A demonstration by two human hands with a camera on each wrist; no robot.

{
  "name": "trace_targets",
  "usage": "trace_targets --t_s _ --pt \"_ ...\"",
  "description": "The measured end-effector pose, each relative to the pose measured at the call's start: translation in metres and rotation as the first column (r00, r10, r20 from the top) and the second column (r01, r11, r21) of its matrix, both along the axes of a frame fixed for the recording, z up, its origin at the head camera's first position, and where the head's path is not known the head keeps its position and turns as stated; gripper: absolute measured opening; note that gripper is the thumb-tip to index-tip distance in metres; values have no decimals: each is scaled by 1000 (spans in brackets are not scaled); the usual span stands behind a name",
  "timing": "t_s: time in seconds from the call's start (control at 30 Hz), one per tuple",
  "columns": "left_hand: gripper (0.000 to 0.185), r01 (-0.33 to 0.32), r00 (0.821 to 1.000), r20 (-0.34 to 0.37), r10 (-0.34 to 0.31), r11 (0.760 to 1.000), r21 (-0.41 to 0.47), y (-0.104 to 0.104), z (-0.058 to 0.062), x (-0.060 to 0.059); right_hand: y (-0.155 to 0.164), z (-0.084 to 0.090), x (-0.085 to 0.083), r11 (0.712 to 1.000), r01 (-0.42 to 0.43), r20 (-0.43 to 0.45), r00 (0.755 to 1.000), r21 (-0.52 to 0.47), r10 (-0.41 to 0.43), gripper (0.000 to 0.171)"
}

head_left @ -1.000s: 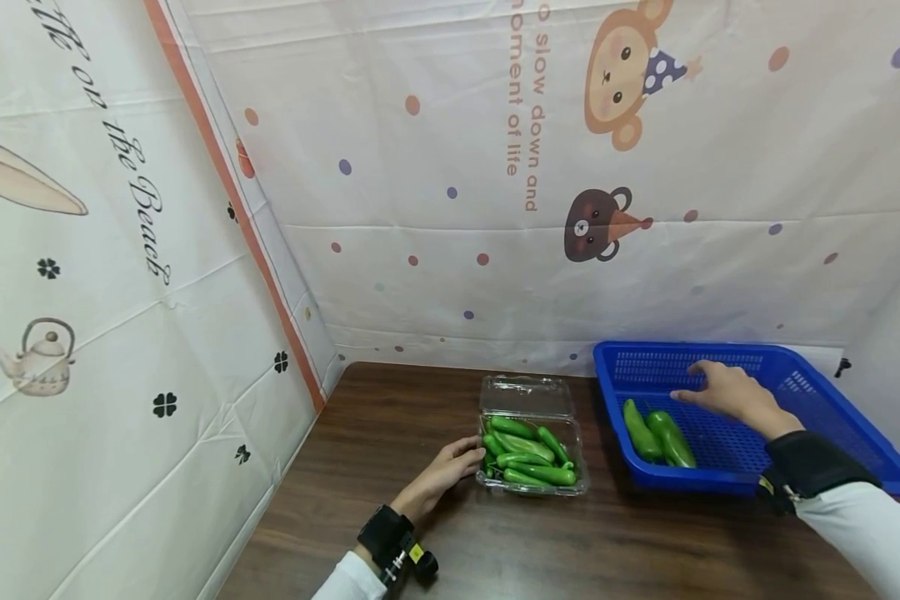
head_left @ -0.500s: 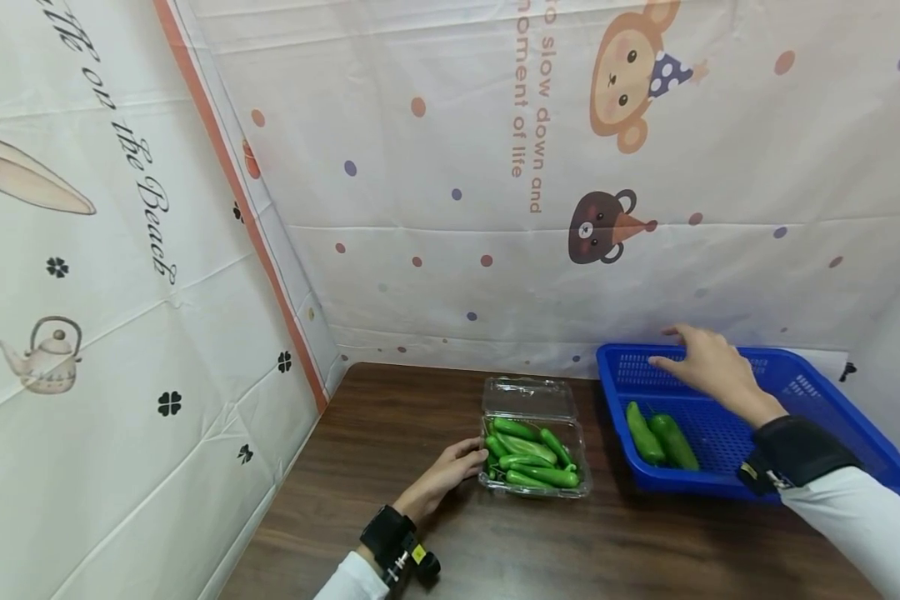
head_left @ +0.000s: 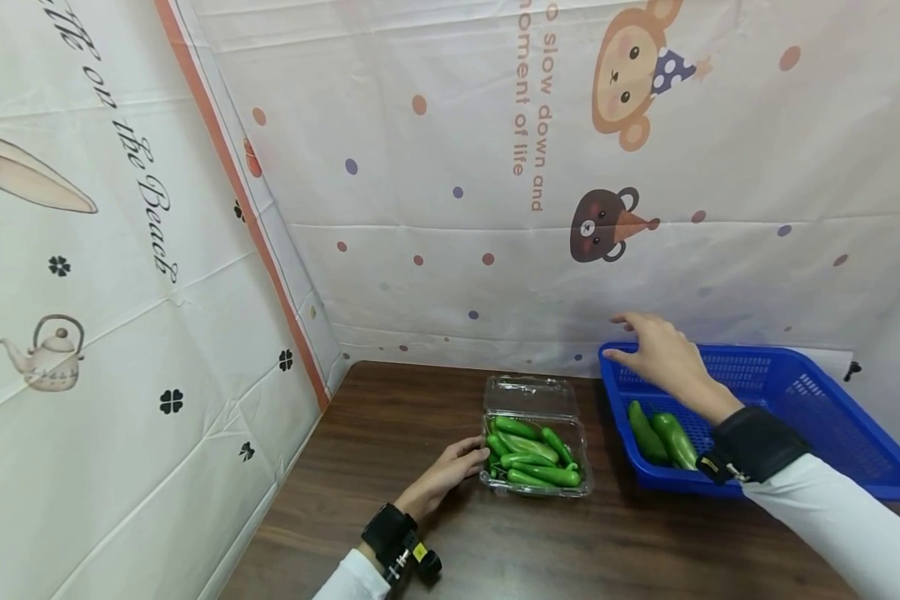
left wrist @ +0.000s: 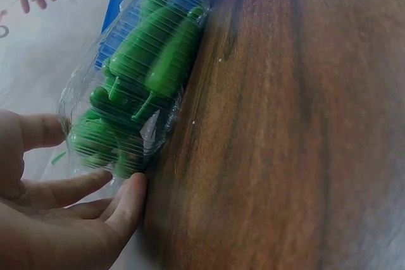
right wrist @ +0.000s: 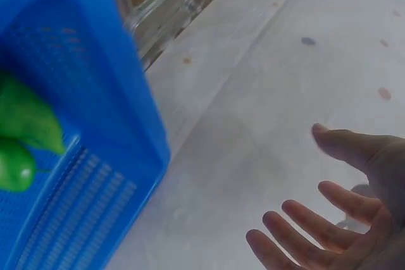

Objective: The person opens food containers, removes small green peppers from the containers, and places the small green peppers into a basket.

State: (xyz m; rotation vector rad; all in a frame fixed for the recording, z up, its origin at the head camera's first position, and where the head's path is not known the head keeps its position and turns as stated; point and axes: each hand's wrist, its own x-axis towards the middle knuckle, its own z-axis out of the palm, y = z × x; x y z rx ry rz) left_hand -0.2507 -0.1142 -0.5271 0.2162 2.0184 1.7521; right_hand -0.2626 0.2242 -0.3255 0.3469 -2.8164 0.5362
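I see the left hand resting on the table, fingers relaxed and nearly straight, tips touching the near-left corner of the clear clamshell box. Left wrist view: fingertips against the ribbed thin plastic wall, nothing gripped. The box lid is folded back flat toward the wall. Inside, the small green cucumbers are smooth, glossy and piled lengthwise.

The right hand hangs in the air over the far-left corner of the blue basket, fingers spread wide, holding nothing; right wrist view confirms an empty palm against the backdrop. The basket is rigid mesh plastic with a raised rim; two larger green cucumbers lie side by side at its left end.

A narrow strip of bare dark woodgrain lies between box and basket. Open table stretches to the left and in front of the box. The printed fabric backdrop closes off the rear and left edges.
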Motion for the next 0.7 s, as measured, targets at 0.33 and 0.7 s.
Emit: trace_targets --t_s 0.33,0.7 --pt "66 0 1000 6 0 1000 -7 -3 0 0 -36 -12 11 998 -68 -10 998 -1 68 55" --pt "65 0 1000 -12 0 1000 1 0 0 1 -71 -68 23 995 -98 67 993 -33 100 51"
